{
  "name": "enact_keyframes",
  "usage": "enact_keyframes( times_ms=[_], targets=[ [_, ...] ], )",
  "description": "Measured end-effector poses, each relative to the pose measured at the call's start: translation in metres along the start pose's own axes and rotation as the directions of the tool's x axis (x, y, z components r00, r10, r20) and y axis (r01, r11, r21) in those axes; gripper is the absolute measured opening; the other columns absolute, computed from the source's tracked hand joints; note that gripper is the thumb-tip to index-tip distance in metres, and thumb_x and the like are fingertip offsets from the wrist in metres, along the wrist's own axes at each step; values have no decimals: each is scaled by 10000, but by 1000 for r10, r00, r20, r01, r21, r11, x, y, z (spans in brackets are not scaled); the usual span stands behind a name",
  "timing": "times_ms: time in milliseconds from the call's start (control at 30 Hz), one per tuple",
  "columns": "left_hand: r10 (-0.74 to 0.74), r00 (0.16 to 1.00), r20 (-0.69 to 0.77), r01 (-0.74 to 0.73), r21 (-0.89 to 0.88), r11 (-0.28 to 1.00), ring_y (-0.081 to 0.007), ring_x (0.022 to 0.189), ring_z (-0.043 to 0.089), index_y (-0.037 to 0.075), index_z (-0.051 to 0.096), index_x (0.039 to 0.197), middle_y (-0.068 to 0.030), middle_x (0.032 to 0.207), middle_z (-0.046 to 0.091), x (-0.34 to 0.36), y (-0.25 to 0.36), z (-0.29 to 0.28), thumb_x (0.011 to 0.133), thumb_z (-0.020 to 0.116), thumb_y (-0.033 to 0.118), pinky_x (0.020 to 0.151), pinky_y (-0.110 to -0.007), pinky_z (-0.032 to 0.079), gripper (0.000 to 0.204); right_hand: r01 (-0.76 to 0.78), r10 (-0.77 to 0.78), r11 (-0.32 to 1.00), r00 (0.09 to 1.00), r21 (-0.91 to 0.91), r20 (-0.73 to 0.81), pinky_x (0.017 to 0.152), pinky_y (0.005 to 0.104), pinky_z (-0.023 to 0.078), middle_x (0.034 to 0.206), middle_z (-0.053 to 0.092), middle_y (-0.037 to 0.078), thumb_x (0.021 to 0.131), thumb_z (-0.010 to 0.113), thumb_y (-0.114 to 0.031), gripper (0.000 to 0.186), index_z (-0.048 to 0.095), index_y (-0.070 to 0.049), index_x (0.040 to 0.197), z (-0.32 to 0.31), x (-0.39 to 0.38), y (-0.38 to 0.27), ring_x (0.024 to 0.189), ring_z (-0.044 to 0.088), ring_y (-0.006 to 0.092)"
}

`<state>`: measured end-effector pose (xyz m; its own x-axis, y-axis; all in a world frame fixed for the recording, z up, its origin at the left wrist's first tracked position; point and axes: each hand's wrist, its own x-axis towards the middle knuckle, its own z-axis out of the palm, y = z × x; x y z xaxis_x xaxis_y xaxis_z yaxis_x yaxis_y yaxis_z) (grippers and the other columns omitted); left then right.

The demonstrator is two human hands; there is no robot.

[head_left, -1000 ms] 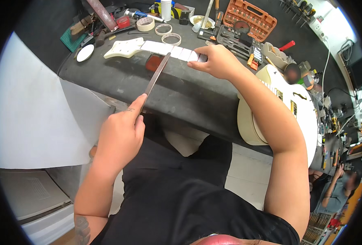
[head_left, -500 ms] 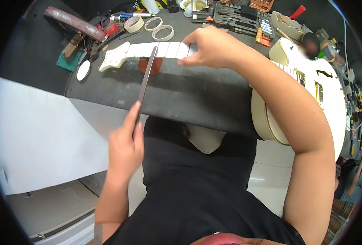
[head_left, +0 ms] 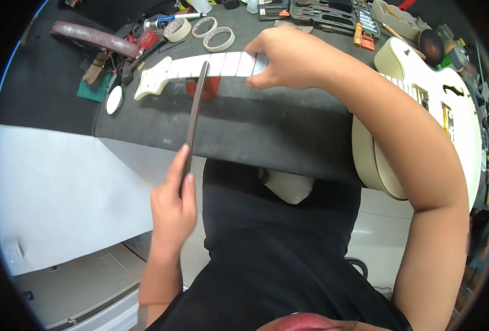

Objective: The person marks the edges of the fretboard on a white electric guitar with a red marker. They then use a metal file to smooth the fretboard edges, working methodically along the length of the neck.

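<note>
A cream electric guitar (head_left: 462,118) lies across the bench, its neck (head_left: 222,65) running left to a pale headstock (head_left: 152,81). White covering shows between the frets. My left hand (head_left: 173,209) is closed round the near end of a long, thin file (head_left: 196,107). The file's far end rests on the fretboard, left of the neck's middle. Farther right along the neck, my right hand (head_left: 291,60) grips its edges between thumb and fingers. My right forearm passes over part of the guitar and hides it. A reddish-orange block (head_left: 210,88) sits beneath the neck.
Rolls of masking tape (head_left: 219,39) lie behind the neck. A small white dish (head_left: 114,100) and a green mat (head_left: 93,88) are near the headstock. An open socket set (head_left: 330,19) and a wooden-handled tool (head_left: 358,34) stand at the back. The dark bench (head_left: 266,127) ends before my lap.
The whole view has shifted slightly, moving the guitar body rightward in the picture. Both hands keep their grips, and the file still rests on about the same part of the fretboard.
</note>
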<state>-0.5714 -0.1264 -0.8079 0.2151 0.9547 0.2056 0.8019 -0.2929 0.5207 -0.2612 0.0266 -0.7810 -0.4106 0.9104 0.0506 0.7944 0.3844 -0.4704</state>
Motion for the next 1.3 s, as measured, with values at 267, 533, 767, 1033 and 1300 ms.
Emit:
enact_keyframes(
  times_ms=[267, 533, 767, 1033, 1300],
  targets=[
    [-157, 977, 143, 175, -120, 977, -80, 637, 477, 98, 626, 1556, 5, 720, 553, 137, 40, -1, 1053, 610, 72, 605, -291, 434, 504, 37, -37, 999, 999, -10, -3, 886, 437, 610, 1014, 797, 228, 850, 859, -307, 506, 794, 5, 1243, -3, -2, -5, 934, 773, 363],
    [10, 1000, -5, -10, 51, 999, -73, 655, 525, 113, 623, 1565, -10, 719, 565, 2, 3, -1, 1042, 583, -2, 637, -264, 456, 537, 20, -20, 999, 1000, -27, 14, 859, 436, 614, 977, 793, 226, 854, 849, -299, 484, 795, 8, 1223, -2, -2, -8, 907, 773, 350],
    [-27, 990, 138, 21, 49, 999, -91, 610, 485, 98, 642, 1534, 4, 691, 536, 133, 29, -8, 1065, 616, 142, 582, -303, 429, 471, 38, -35, 996, 999, 81, -41, 857, 427, 613, 1005, 793, 230, 848, 855, -288, 512, 787, 23, 1249, -9, -10, -11, 910, 775, 353],
    [33, 999, -9, -33, 43, 999, -64, 639, 491, 81, 596, 1583, 27, 692, 515, -4, -6, 3, 1050, 603, 15, 628, -255, 439, 537, 50, -50, 999, 999, -16, -11, 872, 441, 610, 972, 785, 240, 852, 842, -286, 458, 799, 15, 1195, -7, -3, -4, 923, 768, 370],
    [-98, 981, 166, 115, -95, 989, -135, 711, 581, 66, 630, 1536, -82, 904, 722, 118, 26, -5, 1060, 621, 97, 728, -337, 541, 477, 8, -7, 998, 1000, 66, -27, 871, 442, 608, 994, 792, 234, 849, 849, -284, 471, 794, 21, 1204, -10, -12, -12, 922, 772, 360]
  ],
)
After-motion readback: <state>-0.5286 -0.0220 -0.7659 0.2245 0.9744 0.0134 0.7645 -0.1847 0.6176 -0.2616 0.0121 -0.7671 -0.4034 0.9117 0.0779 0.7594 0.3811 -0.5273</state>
